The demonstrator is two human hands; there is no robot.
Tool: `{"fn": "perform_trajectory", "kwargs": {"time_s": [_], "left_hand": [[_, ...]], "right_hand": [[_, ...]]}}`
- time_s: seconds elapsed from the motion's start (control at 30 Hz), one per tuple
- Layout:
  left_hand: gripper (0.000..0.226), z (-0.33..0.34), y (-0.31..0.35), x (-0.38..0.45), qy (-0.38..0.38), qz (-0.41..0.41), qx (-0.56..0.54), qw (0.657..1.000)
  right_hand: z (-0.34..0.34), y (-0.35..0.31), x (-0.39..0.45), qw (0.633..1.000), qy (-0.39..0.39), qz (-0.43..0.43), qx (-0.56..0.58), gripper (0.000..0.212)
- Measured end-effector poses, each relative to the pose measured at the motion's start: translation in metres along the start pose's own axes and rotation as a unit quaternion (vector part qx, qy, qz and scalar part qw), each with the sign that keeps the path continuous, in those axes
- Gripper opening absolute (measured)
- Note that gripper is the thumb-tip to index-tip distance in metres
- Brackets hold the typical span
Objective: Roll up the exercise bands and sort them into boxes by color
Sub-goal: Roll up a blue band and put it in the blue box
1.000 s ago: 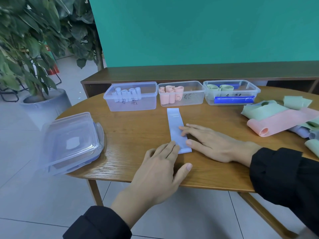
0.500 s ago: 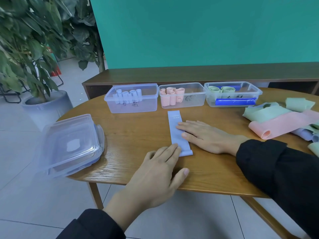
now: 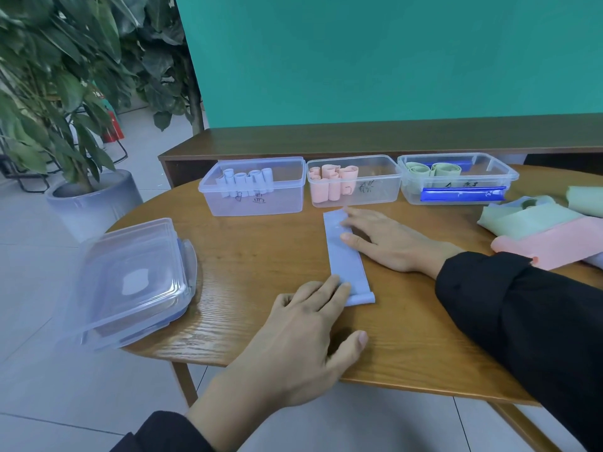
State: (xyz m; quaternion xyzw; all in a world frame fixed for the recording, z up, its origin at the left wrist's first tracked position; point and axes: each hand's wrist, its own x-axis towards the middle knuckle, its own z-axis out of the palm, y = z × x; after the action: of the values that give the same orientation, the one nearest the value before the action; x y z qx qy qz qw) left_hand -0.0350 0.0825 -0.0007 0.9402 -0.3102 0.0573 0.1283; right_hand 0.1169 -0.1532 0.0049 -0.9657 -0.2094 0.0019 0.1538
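Band (image 3: 345, 256) lies flat, long axis running away from body. Left hand (image 3: 303, 324) presses near end, fingers straight, together; right hand (image 3: 388, 243) flat on far half, fingers slightly spread.

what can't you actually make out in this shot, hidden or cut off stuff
- Head view: handwritten labels on the three boxes, too small and smeared to read.
- Pile of unrolled bands, cut off by the right edge; count unknown.
- Blue band near corner, covered by left hand fingers.
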Motion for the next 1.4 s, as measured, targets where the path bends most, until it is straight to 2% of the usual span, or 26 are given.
{"fn": "perform_trajectory", "kwargs": {"time_s": [0.1, 0.27, 0.4, 0.6, 0.7, 0.87, 1.0, 1.13, 1.23, 1.4], "left_hand": [[0.062, 0.002, -0.003, 0.007, 0.009, -0.002, 0.007, 1.000], [0.055, 0.014, -0.012, 0.023, 0.059, 0.009, 0.059, 0.996], [0.048, 0.020, -0.014, 0.028, 0.097, 0.004, 0.098, 0.990], [0.060, 0.017, -0.015, 0.027, 0.046, -0.012, 0.043, 0.998], [0.060, 0.017, -0.015, 0.028, 0.044, -0.015, 0.048, 0.998], [0.060, 0.016, -0.017, 0.031, 0.037, -0.001, 0.044, 0.998], [0.037, 0.017, -0.020, 0.032, 0.080, 0.023, -0.004, 0.997], [0.033, 0.016, -0.020, 0.036, 0.075, 0.033, -0.049, 0.995], [0.034, 0.015, -0.020, 0.039, 0.058, 0.011, -0.091, 0.994], [0.038, 0.019, -0.019, 0.037, 0.071, 0.007, -0.084, 0.994]], "right_hand": [[-0.001, 0.000, 0.004, 0.999, 0.026, -0.007, 0.020, 0.071], [-0.001, 0.003, 0.019, 0.999, -0.035, 0.009, -0.033, 0.080], [0.000, 0.008, 0.028, 0.997, -0.048, 0.018, -0.050, 0.082], [-0.002, 0.008, 0.032, 0.997, -0.053, 0.023, -0.045, 0.083], [-0.001, 0.009, 0.032, 0.998, -0.047, 0.024, -0.038, 0.082], [-0.002, 0.005, 0.037, 0.999, 0.030, 0.011, 0.000, 0.054], [0.003, 0.006, 0.046, 0.994, 0.091, 0.006, 0.054, 0.034], [0.005, 0.006, 0.057, 0.987, 0.143, 0.019, 0.067, 0.024], [0.007, 0.007, 0.063, 0.980, 0.173, 0.017, 0.095, 0.016], [0.006, 0.009, 0.065, 0.974, 0.190, 0.014, 0.125, 0.010]]}}
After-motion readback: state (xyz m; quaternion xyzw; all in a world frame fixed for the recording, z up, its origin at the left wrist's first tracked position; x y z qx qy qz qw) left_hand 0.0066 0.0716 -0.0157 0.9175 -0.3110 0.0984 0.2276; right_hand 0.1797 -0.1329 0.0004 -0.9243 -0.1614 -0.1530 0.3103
